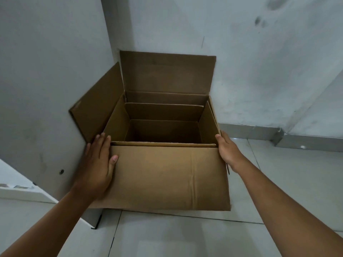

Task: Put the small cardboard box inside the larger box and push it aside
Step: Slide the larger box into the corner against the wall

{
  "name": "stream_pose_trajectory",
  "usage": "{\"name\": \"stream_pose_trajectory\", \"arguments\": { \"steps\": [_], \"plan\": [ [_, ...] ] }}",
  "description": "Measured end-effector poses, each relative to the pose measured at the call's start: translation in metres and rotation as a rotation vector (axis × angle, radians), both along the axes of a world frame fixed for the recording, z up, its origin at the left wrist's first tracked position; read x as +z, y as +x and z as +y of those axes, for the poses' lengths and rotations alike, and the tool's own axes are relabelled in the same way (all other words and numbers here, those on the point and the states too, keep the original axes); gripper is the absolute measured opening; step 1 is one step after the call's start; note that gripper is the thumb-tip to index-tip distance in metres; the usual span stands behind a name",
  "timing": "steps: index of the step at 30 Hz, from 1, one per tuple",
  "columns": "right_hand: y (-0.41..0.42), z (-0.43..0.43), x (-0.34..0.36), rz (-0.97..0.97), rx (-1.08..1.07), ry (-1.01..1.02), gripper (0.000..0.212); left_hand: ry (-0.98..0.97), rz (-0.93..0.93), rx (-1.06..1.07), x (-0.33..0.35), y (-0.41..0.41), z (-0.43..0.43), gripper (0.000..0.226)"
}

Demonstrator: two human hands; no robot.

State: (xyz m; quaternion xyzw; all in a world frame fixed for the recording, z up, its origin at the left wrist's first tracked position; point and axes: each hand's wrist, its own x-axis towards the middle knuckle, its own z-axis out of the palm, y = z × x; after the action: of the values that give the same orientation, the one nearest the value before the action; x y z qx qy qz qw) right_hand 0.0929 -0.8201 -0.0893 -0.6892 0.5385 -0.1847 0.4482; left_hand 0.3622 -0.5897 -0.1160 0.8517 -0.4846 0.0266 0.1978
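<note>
Small box [163,125] sits inside large box [167,175], open top up, its walls just within large box's walls. Large box stands on tiled floor [185,236], flaps open: back flap against wall [241,62], left flap against grey panel [46,80]. We press left hand [98,164] flat, fingers spread, on large box's near left corner. Right hand [227,149] open, palm against large box's right side.

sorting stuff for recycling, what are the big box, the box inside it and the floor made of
Larger box: plain brown corrugated cardboard, matte, with creases on its front wall. Small box nested inside: the same brown cardboard by its look. Floor: pale glossy tiles, likely ceramic, judging by the dark joint lines and faint sheen.
</note>
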Motion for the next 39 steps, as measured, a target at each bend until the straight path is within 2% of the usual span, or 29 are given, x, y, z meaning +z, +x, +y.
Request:
{"name": "stream_pose_trajectory", "arguments": {
  "steps": [11,14,16,18,25,33,39],
  "plan": [
    [0.010,-0.007,-0.004,-0.034,-0.016,-0.096,0.047,-0.005,0.068,-0.003,0.012,0.004,-0.014,0.069],
    [0.005,-0.006,-0.007,-0.058,-0.027,-0.097,0.047,-0.196,0.121,0.109,0.025,-0.016,-0.013,0.067],
    [0.002,-0.006,-0.011,-0.078,-0.031,-0.118,0.046,-0.359,0.150,0.223,0.036,-0.029,-0.017,0.073],
    [0.004,-0.005,-0.014,-0.095,-0.058,-0.158,0.044,-0.437,0.199,0.284,0.045,-0.032,-0.024,0.080],
    [0.019,-0.009,-0.021,-0.083,-0.142,-0.256,0.042,-0.267,0.166,0.300,0.052,-0.024,-0.043,0.088],
    [0.026,-0.026,-0.021,-0.017,-0.140,-0.309,0.039,-0.010,0.178,0.249,0.047,-0.017,-0.045,0.093],
    [0.019,-0.026,-0.019,0.060,-0.086,-0.300,0.046,0.049,0.165,0.250,0.053,-0.016,-0.043,0.092]
  ]
}}
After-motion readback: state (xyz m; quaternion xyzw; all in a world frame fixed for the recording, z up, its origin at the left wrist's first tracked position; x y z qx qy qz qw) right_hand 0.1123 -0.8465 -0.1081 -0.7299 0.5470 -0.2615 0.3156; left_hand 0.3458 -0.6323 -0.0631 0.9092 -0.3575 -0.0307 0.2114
